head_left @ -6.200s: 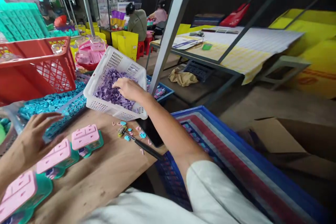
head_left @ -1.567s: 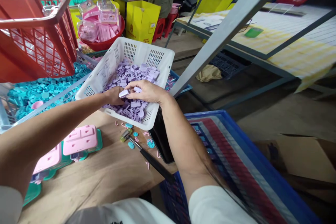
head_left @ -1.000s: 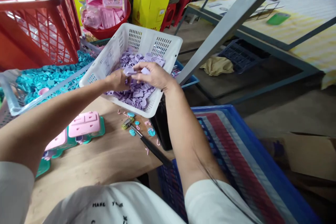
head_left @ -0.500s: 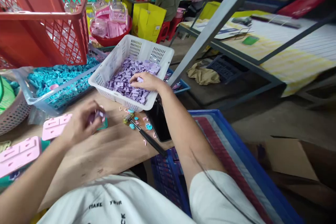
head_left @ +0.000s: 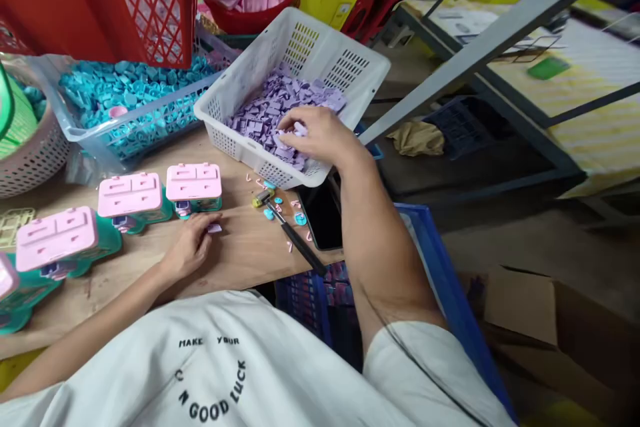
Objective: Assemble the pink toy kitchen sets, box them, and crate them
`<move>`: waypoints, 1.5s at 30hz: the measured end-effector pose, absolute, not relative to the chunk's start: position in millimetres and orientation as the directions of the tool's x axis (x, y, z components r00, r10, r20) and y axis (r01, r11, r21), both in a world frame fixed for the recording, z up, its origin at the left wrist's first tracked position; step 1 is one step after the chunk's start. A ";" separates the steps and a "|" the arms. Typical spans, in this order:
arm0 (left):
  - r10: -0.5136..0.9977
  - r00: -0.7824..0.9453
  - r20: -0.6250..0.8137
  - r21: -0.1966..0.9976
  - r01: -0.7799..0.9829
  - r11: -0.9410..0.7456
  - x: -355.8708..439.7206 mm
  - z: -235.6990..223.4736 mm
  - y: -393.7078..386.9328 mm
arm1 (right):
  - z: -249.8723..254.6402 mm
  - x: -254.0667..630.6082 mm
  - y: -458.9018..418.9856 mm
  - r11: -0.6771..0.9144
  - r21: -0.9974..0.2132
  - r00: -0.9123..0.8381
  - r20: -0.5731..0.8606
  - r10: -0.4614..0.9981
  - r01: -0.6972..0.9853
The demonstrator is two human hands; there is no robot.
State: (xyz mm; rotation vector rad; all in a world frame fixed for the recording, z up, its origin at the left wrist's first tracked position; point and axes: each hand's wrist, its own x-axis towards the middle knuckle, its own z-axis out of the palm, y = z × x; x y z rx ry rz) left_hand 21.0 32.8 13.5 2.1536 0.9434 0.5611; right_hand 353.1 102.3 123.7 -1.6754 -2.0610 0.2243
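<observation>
My right hand reaches into a white plastic basket of small purple plastic pieces. Its fingers are curled around a few lighter purple pieces. My left hand rests on the wooden tabletop with its fingers closed, and a small pale purple piece sticks out at the fingertips. Just beyond it stands a small teal box with a pink lid. More such boxes, with purple clasps on their fronts, line up to the left, among them one pink-lidded box.
A black-handled hammer and a phone lie among scattered pink and blue bits. Behind are a clear bin of turquoise parts and a red crate. A grey metal post slants past on the right.
My left hand has come down onto the table, below the nearest pink-lidded box. My right hand stays in the basket. The view has tilted downward, showing more boxes.
</observation>
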 end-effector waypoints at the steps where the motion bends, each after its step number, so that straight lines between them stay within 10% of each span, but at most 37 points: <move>1: 0.766 0.634 0.107 0.750 0.454 -0.480 16.1 12.5 31.4 | 130.5 344.1 86.7 0.278 -0.479 -0.136 0.311 0.941 0.833; 6: 0.797 0.579 0.171 0.691 0.506 -0.516 -11.0 13.0 18.5 | 109.1 272.1 19.9 0.321 -0.746 -0.257 0.205 0.944 0.583; 13: 0.727 0.561 0.396 0.530 0.506 -0.680 -30.5 26.3 14.7 | 32.3 234.3 6.3 0.042 -0.801 -0.088 -0.013 0.996 0.597; 23: 0.636 0.594 0.494 0.546 0.357 -0.758 22.0 75.4 63.0 | 79.0 207.8 45.8 0.127 -0.916 -0.135 0.081 0.987 0.381; 32: 0.691 0.475 0.545 0.512 0.464 -0.722 25.8 75.5 88.6 | 73.9 208.4 58.0 -0.083 -0.991 -0.197 -0.061 0.978 -0.107; 45: 0.787 0.532 0.312 0.462 0.639 -0.615 18.9 76.4 136.2 | 45.0 213.5 112.6 0.320 -0.899 -0.108 0.302 0.947 0.298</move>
